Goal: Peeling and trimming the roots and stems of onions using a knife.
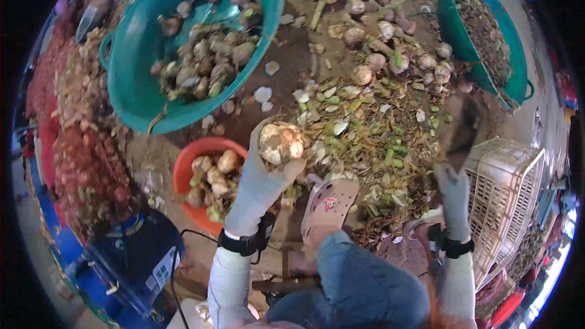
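My gloved left hand (263, 183) grips a pale bulb (281, 142), likely garlic, with brown soil patches on its skin. It is held just above and right of a red-orange bowl (183, 205) of trimmed bulbs. A dark, broad-bladed knife (465, 132), blurred, is in my gloved right hand (452, 192), beside the pale crate. Between my hands lies a heap of cut green stems and papery skins (388, 146). Beyond it, several bulbs with stems (384, 36) are piled on the ground.
A large teal tub (128, 77) at upper left contains more bulbs. Another teal tub (473, 50) at upper right is filled with scraps. A plastic crate (498, 201) stands at right. Red mesh sacks (91, 178) line the left side. My clog (331, 203) rests by the scraps.
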`<state>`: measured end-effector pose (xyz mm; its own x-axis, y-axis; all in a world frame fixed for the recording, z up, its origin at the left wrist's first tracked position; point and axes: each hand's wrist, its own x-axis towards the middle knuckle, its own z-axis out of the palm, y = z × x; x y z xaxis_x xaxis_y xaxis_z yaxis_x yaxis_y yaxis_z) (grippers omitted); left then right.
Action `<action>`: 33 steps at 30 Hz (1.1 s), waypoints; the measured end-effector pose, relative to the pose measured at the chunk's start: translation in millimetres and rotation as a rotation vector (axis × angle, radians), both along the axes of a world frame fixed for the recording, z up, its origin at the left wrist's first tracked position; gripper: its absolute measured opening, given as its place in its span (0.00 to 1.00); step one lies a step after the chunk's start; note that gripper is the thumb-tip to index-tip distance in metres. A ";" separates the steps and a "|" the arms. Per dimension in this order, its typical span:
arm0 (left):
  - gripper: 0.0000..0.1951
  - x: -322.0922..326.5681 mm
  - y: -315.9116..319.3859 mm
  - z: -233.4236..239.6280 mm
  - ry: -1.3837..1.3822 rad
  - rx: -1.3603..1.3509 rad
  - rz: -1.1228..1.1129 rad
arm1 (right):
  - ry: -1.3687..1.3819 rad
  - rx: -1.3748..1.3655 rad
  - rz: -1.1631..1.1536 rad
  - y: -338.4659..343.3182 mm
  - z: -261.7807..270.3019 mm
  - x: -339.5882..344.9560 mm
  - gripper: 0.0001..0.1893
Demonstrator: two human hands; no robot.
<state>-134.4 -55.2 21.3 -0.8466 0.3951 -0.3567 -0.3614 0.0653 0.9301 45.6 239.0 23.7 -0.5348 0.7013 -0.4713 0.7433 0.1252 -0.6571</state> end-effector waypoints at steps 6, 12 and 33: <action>0.37 15.4 -30.7 16.4 -0.117 -0.019 0.037 | 0.009 -0.148 -0.155 2.5 31.0 22.3 0.17; 0.39 43.9 -2.2 10.4 -0.026 -0.140 -0.195 | -0.046 0.307 0.224 -19.0 27.5 28.4 0.11; 0.31 73.4 -11.3 37.8 -0.336 0.088 -0.212 | 0.374 0.430 0.938 -100.2 34.5 -55.6 0.18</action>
